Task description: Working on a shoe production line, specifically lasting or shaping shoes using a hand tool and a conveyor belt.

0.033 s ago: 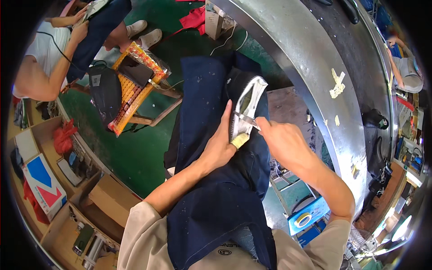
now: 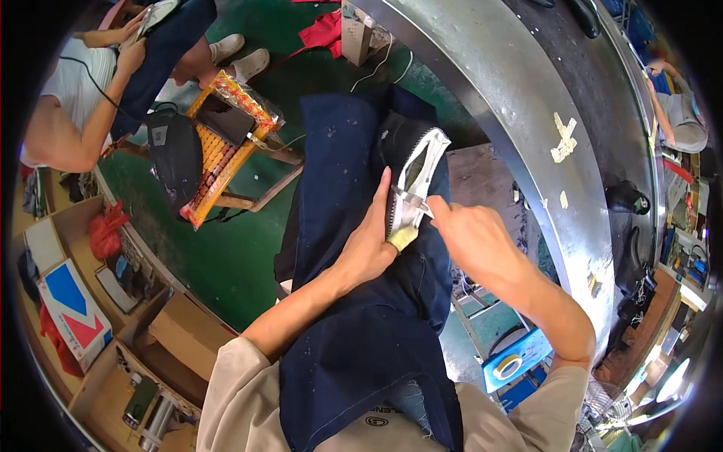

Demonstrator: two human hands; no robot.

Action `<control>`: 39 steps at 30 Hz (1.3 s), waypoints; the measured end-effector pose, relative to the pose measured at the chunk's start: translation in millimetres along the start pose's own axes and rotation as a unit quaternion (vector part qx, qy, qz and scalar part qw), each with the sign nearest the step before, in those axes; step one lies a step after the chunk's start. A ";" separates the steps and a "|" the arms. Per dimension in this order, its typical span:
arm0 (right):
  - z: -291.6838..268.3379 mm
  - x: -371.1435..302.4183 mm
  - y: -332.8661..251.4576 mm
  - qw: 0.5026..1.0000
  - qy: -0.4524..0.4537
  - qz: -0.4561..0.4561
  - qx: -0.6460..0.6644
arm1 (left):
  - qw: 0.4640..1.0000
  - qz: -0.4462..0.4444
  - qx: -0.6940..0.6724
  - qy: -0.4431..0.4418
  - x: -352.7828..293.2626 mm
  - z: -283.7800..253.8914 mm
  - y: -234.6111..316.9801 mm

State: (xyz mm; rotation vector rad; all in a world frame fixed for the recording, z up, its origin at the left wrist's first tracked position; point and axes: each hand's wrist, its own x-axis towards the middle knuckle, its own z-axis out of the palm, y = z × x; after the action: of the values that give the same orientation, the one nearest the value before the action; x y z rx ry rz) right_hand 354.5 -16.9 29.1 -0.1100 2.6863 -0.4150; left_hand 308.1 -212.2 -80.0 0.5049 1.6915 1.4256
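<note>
A black shoe upper [image 2: 398, 138] with a white lining and a zigzag-stitched edge lies over my lap, its opening facing up. My left hand [image 2: 369, 235] grips it from the left, thumb and fingers around its side. A yellow piece [image 2: 402, 238] shows at its near end. My right hand [image 2: 473, 230] is closed on a slim metal tool [image 2: 411, 201] with a flat, blade-like end. This end reaches across the opening and touches the lining. The exact kind of tool is partly hidden by my fingers. Navy apron cloth [image 2: 354, 354] covers my lap beneath.
A curved metal bench edge [image 2: 520, 135] runs along my right. On the left are wooden compartments [image 2: 162, 301] with boxes. A beaded stool [image 2: 218, 154] bears a phone [image 2: 226, 119] and a black bag [image 2: 175, 162]. A co-worker [image 2: 68, 113] sits at far left; another person [image 2: 681, 113] is at far right.
Very little differs. The shoe upper and the metal tool have shifted slightly; both hands keep their hold.
</note>
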 end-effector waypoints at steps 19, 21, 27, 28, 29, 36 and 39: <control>111.4 -3.8 -58.4 0.922 0.157 0.158 0.316 | 0.854 -0.313 -0.398 -0.119 20.3 -58.6 -6.5; 122.1 -10.1 -54.6 0.912 0.168 0.157 0.339 | 0.877 -0.323 -0.345 -0.084 20.7 -51.3 5.1; 79.4 -9.2 1.5 0.725 -0.163 0.161 0.649 | 0.905 -0.324 -0.276 -0.021 16.2 -37.1 24.6; 75.2 -3.8 10.4 0.711 -0.195 0.134 0.662 | 0.905 -0.324 -0.276 -0.008 17.3 -36.1 26.3; 70.9 -3.9 10.8 0.756 -0.183 0.124 0.616 | 0.907 -0.317 -0.275 -0.031 19.0 -35.8 27.1; 57.5 -11.4 -1.7 0.987 0.037 -0.061 0.141 | 0.935 -0.289 -0.202 -0.032 13.2 -43.1 1.7; 71.7 -9.1 7.0 0.982 0.044 -0.092 0.157 | 0.972 -0.229 -0.042 -0.023 16.2 -32.4 12.9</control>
State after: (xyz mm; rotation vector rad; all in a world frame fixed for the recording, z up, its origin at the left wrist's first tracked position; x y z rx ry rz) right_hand 392.4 -28.5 -31.7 -0.2526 2.6665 -0.9127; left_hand 270.3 -215.9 -73.7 0.0866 1.5749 1.1307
